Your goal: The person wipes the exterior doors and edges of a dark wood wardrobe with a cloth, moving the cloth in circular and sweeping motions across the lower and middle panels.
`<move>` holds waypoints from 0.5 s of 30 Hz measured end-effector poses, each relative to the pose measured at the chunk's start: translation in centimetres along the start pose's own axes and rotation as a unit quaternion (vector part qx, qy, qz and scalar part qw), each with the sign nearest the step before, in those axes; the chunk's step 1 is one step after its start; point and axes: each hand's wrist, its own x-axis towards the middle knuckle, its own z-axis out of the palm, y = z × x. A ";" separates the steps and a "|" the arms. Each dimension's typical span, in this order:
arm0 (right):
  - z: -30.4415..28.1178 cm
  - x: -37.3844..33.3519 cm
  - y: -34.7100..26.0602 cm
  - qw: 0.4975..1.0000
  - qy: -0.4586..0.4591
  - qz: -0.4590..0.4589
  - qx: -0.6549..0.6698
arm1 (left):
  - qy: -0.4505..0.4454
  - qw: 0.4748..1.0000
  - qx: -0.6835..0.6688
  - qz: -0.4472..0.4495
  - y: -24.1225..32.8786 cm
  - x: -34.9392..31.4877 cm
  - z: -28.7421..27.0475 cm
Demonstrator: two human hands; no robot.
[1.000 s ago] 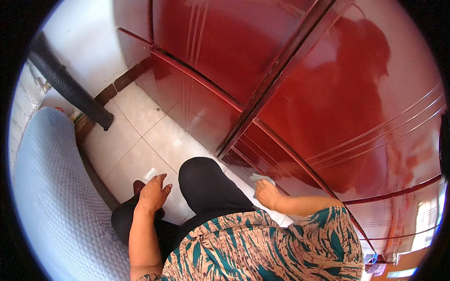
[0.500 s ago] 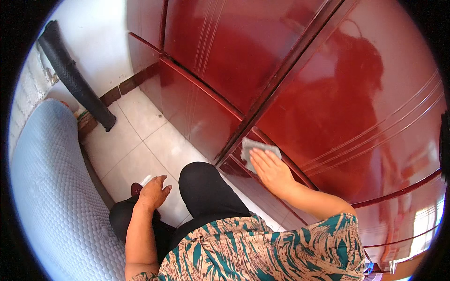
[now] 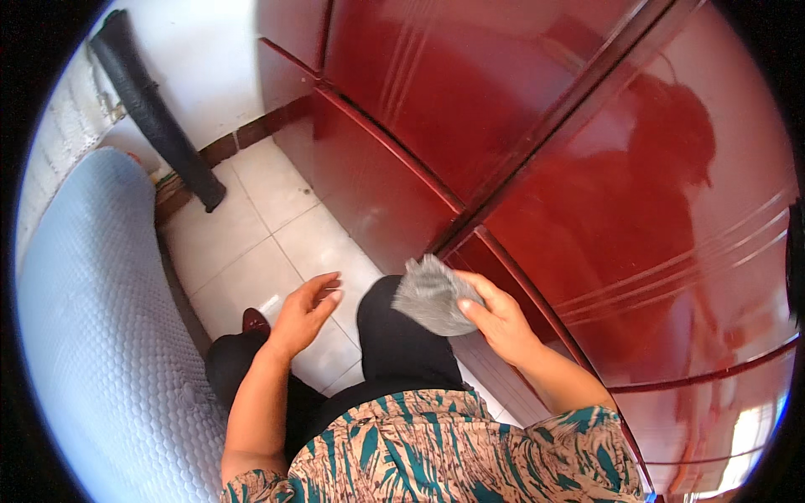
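Grey cloth [image 3: 429, 300] is pinched at one edge by the right hand [image 3: 501, 320], over the knee [image 3: 381, 344] near the red cabinet [image 3: 616, 226], left hand [image 3: 300, 320] half-open, seemingly empty, and could be dropped if that pinch loosens.

Grey cloth [image 3: 432, 300], dark-red cabinet [image 3: 579, 218], tan-and-teal streaked shirt [image 3: 402, 444], black trousers [image 3: 394, 356], pale-blue honeycomb-patterned mattress [image 3: 105, 293], off-white tiles [image 3: 319, 239]

Behind the gripping right hand [image 3: 501, 323] is a short-sleeved top [image 3: 394, 448] streaked tan, teal and dark, with black trousers [image 3: 401, 356] and a dark-red shoe [image 3: 255, 320] to its left.
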 end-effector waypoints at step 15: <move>9.8 10.7 3.1 0.878 0.010 0.102 0.468 | 0.064 0.892 -0.441 -0.082 2.4 2.6 2.1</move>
